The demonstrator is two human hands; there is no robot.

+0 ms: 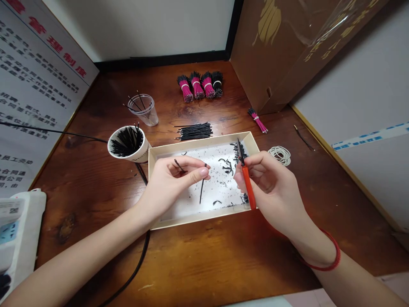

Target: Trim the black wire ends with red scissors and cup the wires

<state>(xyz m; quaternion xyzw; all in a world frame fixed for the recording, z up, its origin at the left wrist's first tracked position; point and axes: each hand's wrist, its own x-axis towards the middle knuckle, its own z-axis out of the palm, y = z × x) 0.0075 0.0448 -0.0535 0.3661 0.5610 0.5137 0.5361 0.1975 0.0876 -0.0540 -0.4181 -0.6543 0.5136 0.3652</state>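
My left hand (179,181), over the left half of a shallow cardboard box (204,218), pinches a thin black wire (201,192) between thumb and forefinger. The wire hangs downward into the box. Another short black wire (179,165) pokes out from the fingers of the same hand. My right hand (271,187) grips a red-handled tool (248,187) with a narrow, dark, pointed tip facing away from me. Its jaws are seen edge-on, so its exact kind is unclear. Black offcuts (226,166) and tiny bits lie scattered on the box's white floor, several heaped at its right side.
Behind the box lies a row of black wires (194,131). A paper cup (128,145) full of wires and a clear plastic cup (147,111) stand left. Banded pink-and-black bundles (198,87) sit farther back. Rubber bands (280,155) lie right, near a brown carton (268,55).
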